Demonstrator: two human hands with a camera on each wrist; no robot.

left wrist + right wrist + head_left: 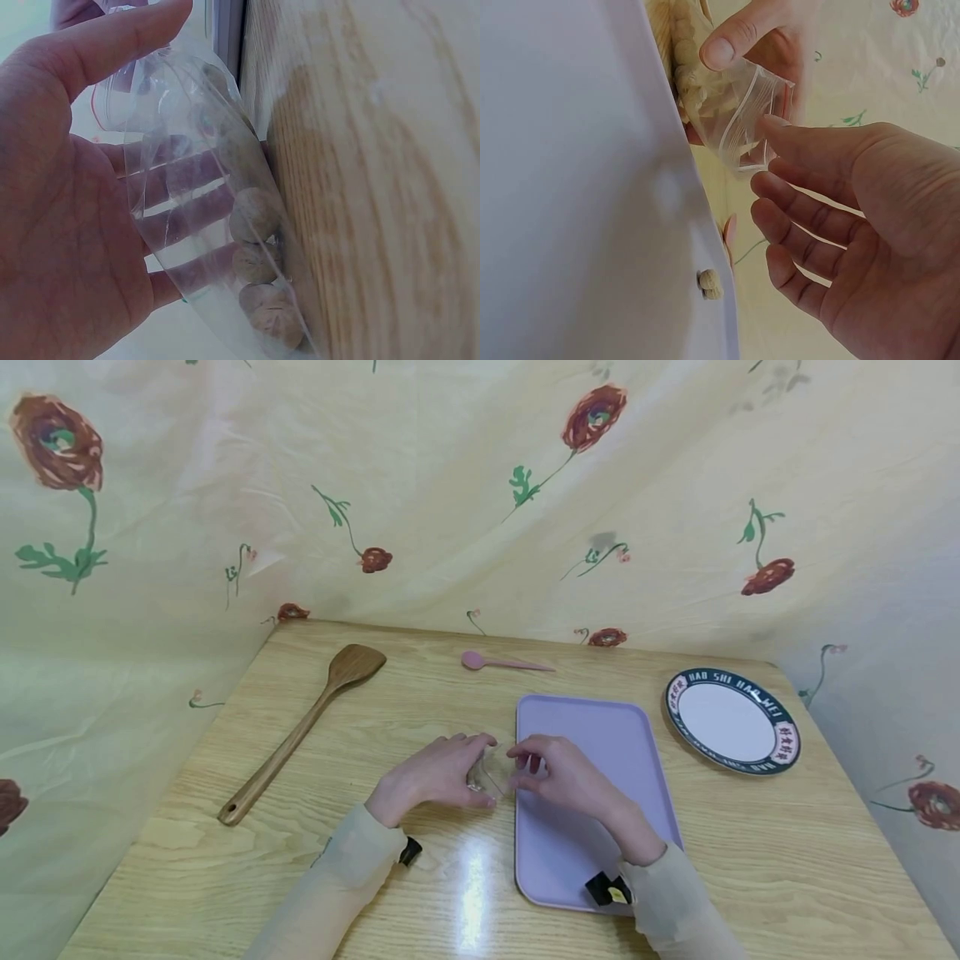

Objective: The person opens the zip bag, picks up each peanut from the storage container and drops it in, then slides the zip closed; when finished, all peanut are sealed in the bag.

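My left hand [442, 770] holds a clear zip bag [176, 150] between the thumb and the fingers, low at the tray's left edge. Several peanuts in their shells [255, 259] lie along the bag's side near the wooden table. The bag's mouth, with a red line along it, points right toward my right hand [558, 768]. In the right wrist view, the thumb tip of that hand overlaps the bag mouth; the fingers are loosely bent and apart from the thumb. One peanut [711, 283] rests on the purple tray [600, 718] near its edge.
A wooden spatula [300, 727] lies at the left of the table [420, 693]. Behind the hands is a pink spoon [502, 662]. To the right of the tray sits a round plate [731, 720] with a dark patterned rim. Flowered cloth [420, 460] hangs behind the table.
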